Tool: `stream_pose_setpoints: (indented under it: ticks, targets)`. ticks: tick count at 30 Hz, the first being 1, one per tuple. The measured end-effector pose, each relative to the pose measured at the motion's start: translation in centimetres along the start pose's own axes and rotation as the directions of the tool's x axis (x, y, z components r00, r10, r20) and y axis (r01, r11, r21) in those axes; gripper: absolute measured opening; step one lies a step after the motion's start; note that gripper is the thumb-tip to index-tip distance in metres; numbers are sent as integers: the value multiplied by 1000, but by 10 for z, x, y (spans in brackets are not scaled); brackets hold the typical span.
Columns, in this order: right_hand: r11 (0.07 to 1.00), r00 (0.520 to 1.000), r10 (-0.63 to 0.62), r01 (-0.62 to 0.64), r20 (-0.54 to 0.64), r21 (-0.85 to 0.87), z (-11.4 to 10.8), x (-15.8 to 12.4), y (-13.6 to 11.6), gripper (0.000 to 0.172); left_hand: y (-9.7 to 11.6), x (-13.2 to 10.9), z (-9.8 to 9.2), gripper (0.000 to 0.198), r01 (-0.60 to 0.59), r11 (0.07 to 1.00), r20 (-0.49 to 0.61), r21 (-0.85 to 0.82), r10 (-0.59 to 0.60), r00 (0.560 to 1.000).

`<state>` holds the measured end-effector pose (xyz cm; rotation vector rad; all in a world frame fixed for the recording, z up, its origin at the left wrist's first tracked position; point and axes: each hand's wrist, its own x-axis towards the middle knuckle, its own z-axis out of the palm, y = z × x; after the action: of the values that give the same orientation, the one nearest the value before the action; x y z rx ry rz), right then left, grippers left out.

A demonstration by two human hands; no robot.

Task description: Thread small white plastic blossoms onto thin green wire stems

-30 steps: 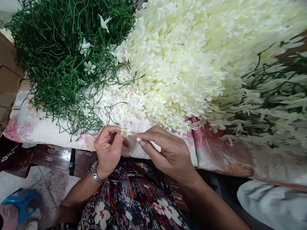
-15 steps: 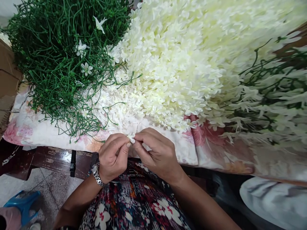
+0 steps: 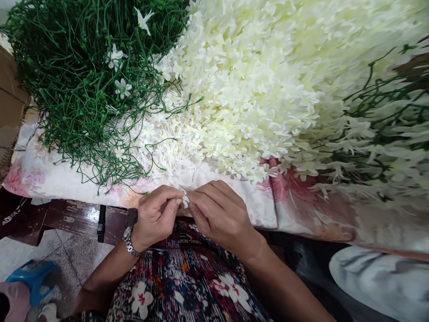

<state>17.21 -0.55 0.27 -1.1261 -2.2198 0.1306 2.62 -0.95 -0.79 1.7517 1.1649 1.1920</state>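
Between my fingertips, over the table's front edge, is a small white artificial flower. My left hand, with a metal watch at the wrist, pinches it between thumb and forefinger. From the other side my right hand is closed on the same flower with its fingertips, which hide part of it. Just beyond my hands lie white stringy flower centres. A large heap of cream-white artificial petals is behind them, and a pile of green plastic stems is at the left.
Assembled white flowers with green stems lie at the right. A floral cloth covers the table. At the far left is a cardboard box. A blue stool stands on the floor, and white fabric shows at lower right.
The flower has turned between my fingers, so its petals now show more spread. My right hand has tilted slightly over it. The view has shifted a little.
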Motion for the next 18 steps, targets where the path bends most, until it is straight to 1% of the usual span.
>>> stream_pose_setpoints:
  ticks: [3,4,6,9,11,13,16,18]
  targets:
    - [999,1000,-3,4,24,-37,0,-1,-1,7,-1,0,1,15,50,996,13,-69,-49,999]
    - [1000,1000,4,-3,29,-24,-1,-1,-1,7,-1,-1,1,14,73,991,6,-110,-73,997]
    - [998,999,29,-30,25,55,-2,0,-2,9,-2,-2,2,11,131,966,-15,-224,-138,990]
    - [970,995,103,-98,-7,223,-4,1,-3,15,-5,-5,4,6,210,871,-43,-444,-255,966]
    - [951,992,126,-112,-30,289,-4,2,-4,16,-6,-5,5,5,235,796,-38,-558,-307,951]
    - [945,991,120,-98,-55,311,-3,3,-4,15,-6,-5,5,5,245,771,-29,-588,-323,946]
    - [945,989,114,-79,-94,318,0,4,-5,15,-4,-5,3,6,286,794,19,-537,-328,945]
    - [945,989,107,-70,-99,318,1,4,-5,16,-3,-4,2,7,319,793,66,-520,-335,940]
